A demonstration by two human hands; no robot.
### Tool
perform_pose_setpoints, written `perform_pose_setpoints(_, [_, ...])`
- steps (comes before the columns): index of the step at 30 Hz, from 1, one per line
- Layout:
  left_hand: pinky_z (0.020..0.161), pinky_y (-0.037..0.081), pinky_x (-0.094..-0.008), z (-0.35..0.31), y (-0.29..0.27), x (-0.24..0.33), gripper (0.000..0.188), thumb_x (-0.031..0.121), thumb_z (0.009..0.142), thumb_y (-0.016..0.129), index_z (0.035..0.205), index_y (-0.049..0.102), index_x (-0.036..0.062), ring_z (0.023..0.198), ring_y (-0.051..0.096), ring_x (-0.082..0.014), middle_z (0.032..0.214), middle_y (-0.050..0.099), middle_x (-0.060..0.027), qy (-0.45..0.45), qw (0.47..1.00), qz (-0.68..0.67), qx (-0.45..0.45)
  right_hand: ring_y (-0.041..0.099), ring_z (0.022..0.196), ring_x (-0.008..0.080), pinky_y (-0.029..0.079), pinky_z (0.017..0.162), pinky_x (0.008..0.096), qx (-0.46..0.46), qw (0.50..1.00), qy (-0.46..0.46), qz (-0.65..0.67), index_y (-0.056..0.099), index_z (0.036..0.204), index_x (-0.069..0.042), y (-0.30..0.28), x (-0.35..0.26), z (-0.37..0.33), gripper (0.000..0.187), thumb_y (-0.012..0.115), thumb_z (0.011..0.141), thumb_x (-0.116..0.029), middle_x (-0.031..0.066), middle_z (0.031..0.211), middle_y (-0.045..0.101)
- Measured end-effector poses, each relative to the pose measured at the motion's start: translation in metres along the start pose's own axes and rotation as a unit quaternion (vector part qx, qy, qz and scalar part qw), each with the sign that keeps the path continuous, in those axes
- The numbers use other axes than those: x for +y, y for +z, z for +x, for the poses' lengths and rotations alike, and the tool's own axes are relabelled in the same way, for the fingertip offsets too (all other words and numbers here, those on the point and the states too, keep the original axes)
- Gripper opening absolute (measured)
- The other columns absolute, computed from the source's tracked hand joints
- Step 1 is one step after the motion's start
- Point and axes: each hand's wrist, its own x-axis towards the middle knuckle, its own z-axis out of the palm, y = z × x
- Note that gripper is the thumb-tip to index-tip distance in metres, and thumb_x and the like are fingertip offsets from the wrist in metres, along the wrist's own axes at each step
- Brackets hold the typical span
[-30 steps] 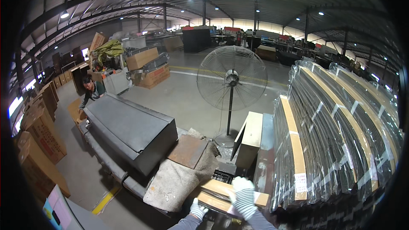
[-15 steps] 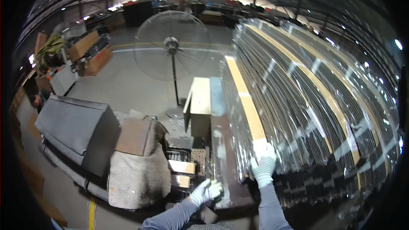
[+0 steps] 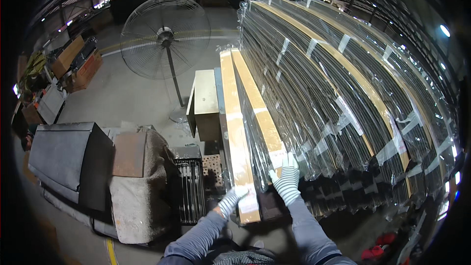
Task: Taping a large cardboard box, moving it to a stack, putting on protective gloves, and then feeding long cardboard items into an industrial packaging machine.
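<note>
Tan-edged bundle (image 3: 235, 118) lies at the left of the plastic-wrapped panels (image 3: 299, 93); its far end sits close to the neighbouring bundle (image 3: 262, 113), near ends splayed apart. Left hand (image 3: 229, 203), gloved, is against its near left edge, fingertips on the tan face; firmness of grasp: cannot tell. Right hand (image 3: 286, 180) rests on the neighbour's near end, fingers extended, partly over the white label (image 3: 278, 156); clenched or merely laid on: cannot tell.

Handling notes (judgement): clear film probably slips under knit gloves, so bear on the stiff edge rather than pinch wrap. Steadying the neighbour should limit drag; length suggests support farther along, lest the far end swing.

Labels: reddish marks near the left hand, illegible. Carton (image 3: 84, 72) bears print, too small to read. Brands: none identifiable.
</note>
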Motion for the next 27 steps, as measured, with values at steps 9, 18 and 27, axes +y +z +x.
perform_pose_setpoints(9, [0.087,0.053,-0.0344,-0.053,-0.06,-0.094,0.038,0.022,0.088,0.072,0.119,0.06,0.0048,0.095,0.064,-0.0158,0.104,0.066,-0.0028,-0.076,0.992,-0.085,-0.047,0.047,0.127,0.0419,0.042,0.107,0.0443,-0.133,0.908,0.117,0.379,0.033,0.148,0.003,0.059,-0.018,-0.033,0.108,0.089,0.062,-0.03,0.0283,0.142,0.043])
perform_pose_setpoints(18, [0.096,0.049,-0.0311,-0.054,-0.06,-0.174,0.038,0.019,0.09,0.073,0.124,0.064,0.0045,0.108,0.063,-0.0149,0.118,0.069,-0.0041,-0.103,0.989,0.095,-0.044,0.057,0.114,0.0351,0.05,0.094,0.0444,-0.376,0.916,0.144,0.001,0.021,0.151,-0.001,0.074,-0.003,-0.207,0.121,0.086,0.061,-0.047,0.0181,0.128,0.052])
perform_pose_setpoints(27, [0.087,0.049,-0.0329,-0.122,0.051,-0.191,0.047,0.033,0.091,0.073,0.132,0.061,0.0131,0.108,0.062,-0.0167,0.121,0.068,-0.0033,-0.281,0.902,0.296,-0.143,0.063,0.099,0.039,0.051,0.085,0.0465,-0.207,0.971,0.073,0.094,0.046,0.131,0.002,-0.03,0.093,-0.357,0.075,0.076,0.072,-0.034,0.024,0.107,0.063])
